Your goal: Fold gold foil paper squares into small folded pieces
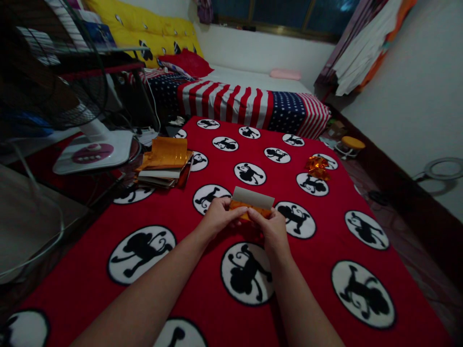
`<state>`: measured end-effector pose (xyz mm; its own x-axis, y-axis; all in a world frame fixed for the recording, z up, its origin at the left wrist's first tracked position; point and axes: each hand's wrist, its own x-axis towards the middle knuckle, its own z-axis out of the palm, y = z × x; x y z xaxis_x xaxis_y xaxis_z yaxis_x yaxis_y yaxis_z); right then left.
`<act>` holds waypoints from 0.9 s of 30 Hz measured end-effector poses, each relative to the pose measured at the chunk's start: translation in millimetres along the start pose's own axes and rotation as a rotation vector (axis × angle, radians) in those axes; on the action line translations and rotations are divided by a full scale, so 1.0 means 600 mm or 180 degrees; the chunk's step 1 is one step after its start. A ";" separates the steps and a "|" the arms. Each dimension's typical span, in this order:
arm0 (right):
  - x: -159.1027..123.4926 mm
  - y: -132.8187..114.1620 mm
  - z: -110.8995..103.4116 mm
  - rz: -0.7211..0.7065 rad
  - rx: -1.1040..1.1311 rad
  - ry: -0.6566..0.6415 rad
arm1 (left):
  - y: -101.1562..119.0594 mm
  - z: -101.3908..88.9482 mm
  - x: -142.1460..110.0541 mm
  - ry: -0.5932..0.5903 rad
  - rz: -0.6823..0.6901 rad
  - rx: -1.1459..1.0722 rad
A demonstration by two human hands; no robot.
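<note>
Between my two hands is a sheet of gold foil paper (252, 197), its pale grey back showing at the far edge and its shiny orange side nearer me. My left hand (223, 212) pinches the left end, with the thumb on top. My right hand (270, 222) grips the right end, and both thumb tips meet near the middle. The near part of the sheet looks curled or folded over; the fingers underneath are mostly hidden. To the left lies a stack of gold foil paper (168, 153) with grey layers. A crumpled shiny orange foil piece (317, 167) rests at the right.
A red cloth with monkey prints (195, 262) covers the surface before me. At the left stands a fan (94, 149) with a white base. Beyond are a bed with a striped, starred cover (231, 102) and a yellow cushion (155, 33). A small stool (352, 142) stands right.
</note>
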<state>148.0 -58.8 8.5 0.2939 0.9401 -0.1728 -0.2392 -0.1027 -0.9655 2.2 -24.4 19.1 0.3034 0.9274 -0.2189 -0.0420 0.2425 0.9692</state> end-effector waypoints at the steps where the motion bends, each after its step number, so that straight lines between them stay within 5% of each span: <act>1: 0.000 0.000 -0.001 0.0014 0.0004 -0.0033 | -0.001 -0.001 0.000 -0.0002 0.0011 -0.0001; 9: 0.001 -0.006 -0.014 0.0184 0.0188 0.0012 | -0.001 -0.009 0.002 0.0195 -0.0047 -0.0184; 27: 0.008 -0.002 -0.020 0.0214 0.0235 0.0067 | 0.001 -0.027 0.010 -0.0157 -0.0406 -0.0617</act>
<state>160.8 -57.9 6.6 0.2940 0.9247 -0.2416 -0.3263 -0.1405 -0.9348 -11.6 -14.2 16.9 0.3640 0.8718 -0.3277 -0.1809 0.4114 0.8933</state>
